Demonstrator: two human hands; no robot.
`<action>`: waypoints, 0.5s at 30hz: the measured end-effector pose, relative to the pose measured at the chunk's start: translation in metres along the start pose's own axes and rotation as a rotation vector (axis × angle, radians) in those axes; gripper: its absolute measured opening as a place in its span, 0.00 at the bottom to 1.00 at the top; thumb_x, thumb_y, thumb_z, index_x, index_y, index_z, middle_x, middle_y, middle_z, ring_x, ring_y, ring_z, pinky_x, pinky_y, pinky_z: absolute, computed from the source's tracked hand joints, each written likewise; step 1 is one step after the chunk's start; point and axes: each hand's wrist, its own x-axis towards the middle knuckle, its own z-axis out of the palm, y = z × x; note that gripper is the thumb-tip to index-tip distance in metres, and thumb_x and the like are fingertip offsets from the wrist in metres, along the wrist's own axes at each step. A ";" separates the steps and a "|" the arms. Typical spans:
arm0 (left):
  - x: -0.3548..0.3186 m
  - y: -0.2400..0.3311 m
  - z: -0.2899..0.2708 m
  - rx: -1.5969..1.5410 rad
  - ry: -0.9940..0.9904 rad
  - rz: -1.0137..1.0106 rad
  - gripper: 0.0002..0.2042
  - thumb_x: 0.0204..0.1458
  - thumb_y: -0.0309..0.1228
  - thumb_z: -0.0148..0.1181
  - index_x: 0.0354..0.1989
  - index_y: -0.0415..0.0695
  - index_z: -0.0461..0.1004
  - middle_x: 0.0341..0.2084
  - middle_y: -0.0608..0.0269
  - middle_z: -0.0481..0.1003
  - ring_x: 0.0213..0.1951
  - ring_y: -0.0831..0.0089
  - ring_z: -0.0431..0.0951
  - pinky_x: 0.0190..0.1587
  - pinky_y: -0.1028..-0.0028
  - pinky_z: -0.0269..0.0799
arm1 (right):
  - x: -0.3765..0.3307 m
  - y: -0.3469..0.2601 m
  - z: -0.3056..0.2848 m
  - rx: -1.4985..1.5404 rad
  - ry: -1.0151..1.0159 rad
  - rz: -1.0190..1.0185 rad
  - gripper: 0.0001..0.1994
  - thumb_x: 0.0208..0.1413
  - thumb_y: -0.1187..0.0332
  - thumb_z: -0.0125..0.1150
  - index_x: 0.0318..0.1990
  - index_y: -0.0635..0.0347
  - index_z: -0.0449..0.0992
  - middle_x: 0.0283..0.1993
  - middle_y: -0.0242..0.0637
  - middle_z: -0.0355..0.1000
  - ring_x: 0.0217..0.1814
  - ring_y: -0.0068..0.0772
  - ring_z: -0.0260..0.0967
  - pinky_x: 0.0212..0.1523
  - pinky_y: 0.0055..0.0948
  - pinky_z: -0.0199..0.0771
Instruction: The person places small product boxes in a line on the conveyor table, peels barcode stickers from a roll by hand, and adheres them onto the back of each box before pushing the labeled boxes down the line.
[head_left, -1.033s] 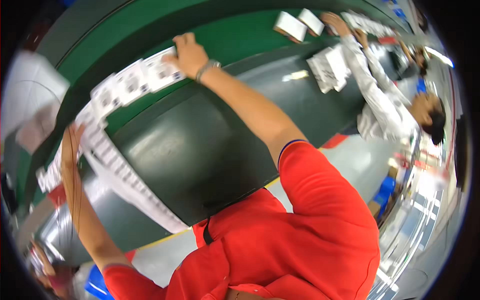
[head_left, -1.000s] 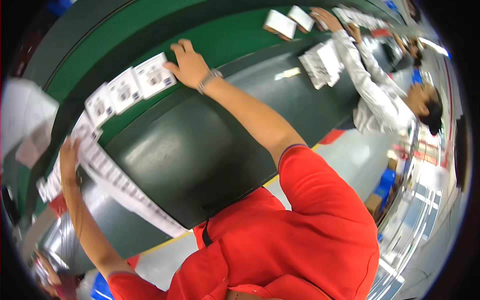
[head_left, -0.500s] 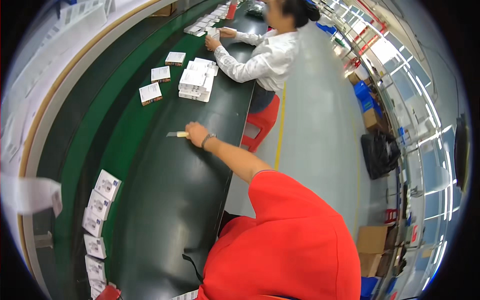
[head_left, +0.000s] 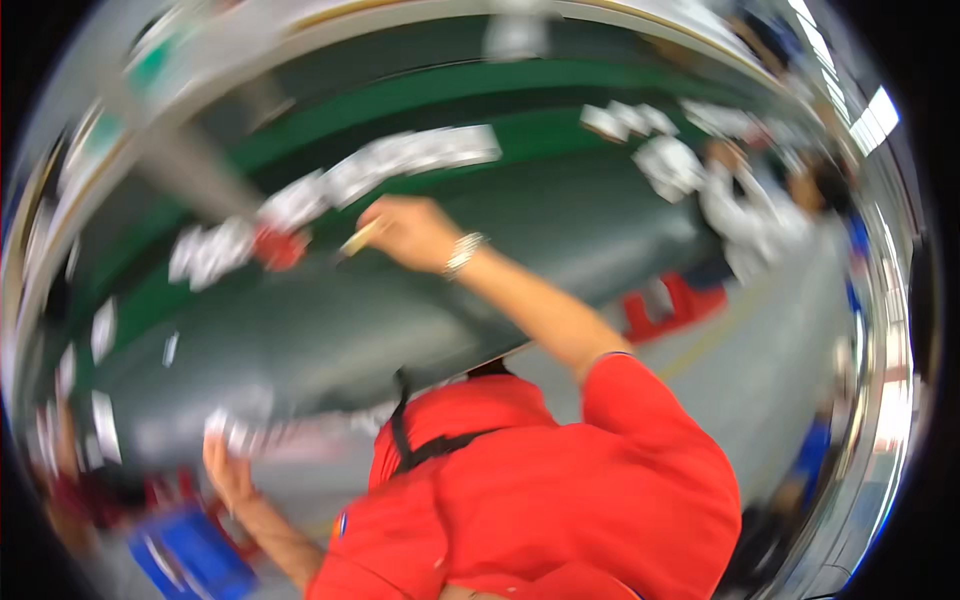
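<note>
- R hand [head_left: 410, 232]: over the dark table [head_left: 570, 215], fingers closed round a small tool [head_left: 362, 238] w/ a pale yellow handle; dark tip points down-left, clear of the palm, prob. to keep the end off the skin. Blur hides the tip's shape; maybe a cutter.
- Tool's spot: in the air or just over the tabletop, can't tell which; near side of the box row, touching no box as far as shown.
- L hand [head_left: 228, 470]: low, at the table's near edge, fingers up by the end of a blurry white strip [head_left: 240, 432]. Can't tell if it grips, touches or is just beside it. Arm's bent close to the body, prob. bc the strip lies so near.
- White boxes [head_left: 410, 158]: side by side on the green belt [head_left: 545, 135], following its curve, prob. so each stays w/in reach & the table's middle is free for the arms.
- Red thing [head_left: 280, 248]: next to a 2nd bunch of boxes [head_left: 212, 255], L of the tool; too smeared to ID, poss. a divider.
- Co-worker [head_left: 745, 225], white sleeves, far R: loose white pile [head_left: 670, 168] sits by their arms, prob. for easy reach; a few more boxes on the belt beyond.
</note>
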 end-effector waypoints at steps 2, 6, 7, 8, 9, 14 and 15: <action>-0.021 -0.008 0.021 -0.122 0.052 0.074 0.15 0.56 0.25 0.50 0.52 0.35 0.66 0.45 0.59 0.72 0.46 0.70 0.72 0.51 0.71 0.65 | 0.025 -0.009 0.012 -0.064 0.033 -0.165 0.09 0.52 0.65 0.60 0.37 0.59 0.75 0.31 0.37 0.74 0.32 0.32 0.74 0.33 0.28 0.73; -0.072 -0.027 -0.002 -0.215 0.079 0.130 0.14 0.57 0.26 0.50 0.51 0.36 0.66 0.44 0.60 0.73 0.46 0.71 0.73 0.51 0.71 0.66 | 0.083 -0.034 0.065 0.030 -0.049 -0.279 0.06 0.53 0.71 0.58 0.37 0.60 0.74 0.30 0.35 0.73 0.29 0.28 0.72 0.30 0.23 0.70; -0.080 -0.029 -0.003 -0.219 0.132 0.138 0.13 0.57 0.26 0.50 0.49 0.35 0.67 0.42 0.60 0.73 0.44 0.72 0.73 0.49 0.72 0.67 | 0.098 -0.038 0.079 -0.047 -0.053 -0.341 0.06 0.53 0.71 0.58 0.37 0.60 0.74 0.31 0.35 0.73 0.29 0.30 0.72 0.30 0.24 0.70; -0.087 -0.028 -0.004 -0.219 0.180 0.143 0.13 0.56 0.26 0.51 0.48 0.34 0.68 0.40 0.59 0.74 0.43 0.74 0.74 0.48 0.74 0.67 | 0.114 -0.041 0.094 -0.124 -0.049 -0.400 0.05 0.53 0.70 0.57 0.37 0.59 0.74 0.31 0.36 0.73 0.30 0.32 0.72 0.30 0.25 0.70; -0.095 -0.029 -0.004 -0.239 0.207 0.153 0.13 0.56 0.26 0.52 0.47 0.34 0.68 0.41 0.59 0.74 0.43 0.73 0.74 0.49 0.73 0.67 | 0.127 -0.039 0.106 -0.169 -0.044 -0.466 0.06 0.53 0.70 0.57 0.37 0.59 0.74 0.32 0.36 0.73 0.30 0.35 0.72 0.30 0.27 0.71; -0.116 -0.025 0.009 -0.233 0.274 0.202 0.12 0.53 0.25 0.54 0.45 0.35 0.69 0.41 0.58 0.74 0.44 0.70 0.74 0.49 0.70 0.68 | 0.165 -0.013 0.160 -0.581 -0.214 -0.546 0.07 0.53 0.66 0.53 0.39 0.53 0.74 0.35 0.39 0.73 0.34 0.45 0.72 0.33 0.38 0.73; -0.122 -0.033 0.006 -0.230 0.263 0.236 0.10 0.53 0.25 0.53 0.43 0.36 0.70 0.39 0.60 0.74 0.42 0.71 0.74 0.47 0.70 0.69 | 0.169 -0.004 0.166 -0.566 -0.223 -0.578 0.11 0.53 0.67 0.52 0.43 0.55 0.73 0.42 0.40 0.73 0.40 0.45 0.72 0.38 0.38 0.73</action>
